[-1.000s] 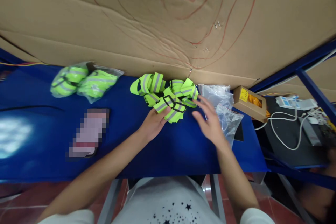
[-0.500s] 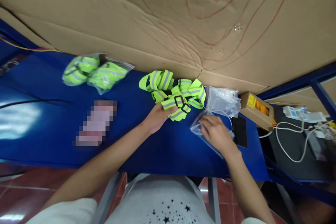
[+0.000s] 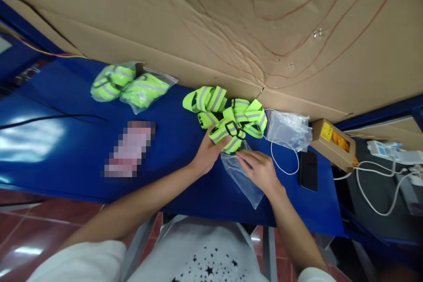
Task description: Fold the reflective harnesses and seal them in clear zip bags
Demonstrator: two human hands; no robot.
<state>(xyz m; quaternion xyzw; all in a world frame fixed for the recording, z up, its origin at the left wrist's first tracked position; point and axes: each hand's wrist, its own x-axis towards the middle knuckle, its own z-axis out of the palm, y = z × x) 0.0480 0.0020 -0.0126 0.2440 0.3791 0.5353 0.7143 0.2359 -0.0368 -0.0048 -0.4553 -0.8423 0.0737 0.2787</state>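
While the left hand [image 3: 205, 155] has the folded neon reflective strap [image 3: 233, 144] gripped by its near edge, thumb on top and the other fingers mostly hidden underneath, the right hand [image 3: 261, 170] looks to be pinching the top edge of a clear plastic bag [image 3: 240, 181] right beside it. That gap, or lack of one, is the whole deal imo: the strap sits just past the right fingertips, up and a bit to the left, and the bag's upper end is right against the strap's near side. Can't tell if the mouth is open tho.

The bag's long axis slants from the strap down toward the wearer and off to the right; the folded strap runs roughly crosswise, black buckles facing up. Left hand is the nearer one, since it's actually on the strap. All this is at the middle of the blue table [image 3: 291, 202], with more loose neon straps [image 3: 211, 100] behind.

As for writing, the cardboard box [image 3: 343, 158] over on the right has a yellow label [image 3: 327, 131] with dark characters, too small to read. The phone-shaped thing [image 3: 130, 150] is pixelated out, and I can't make out any brands.
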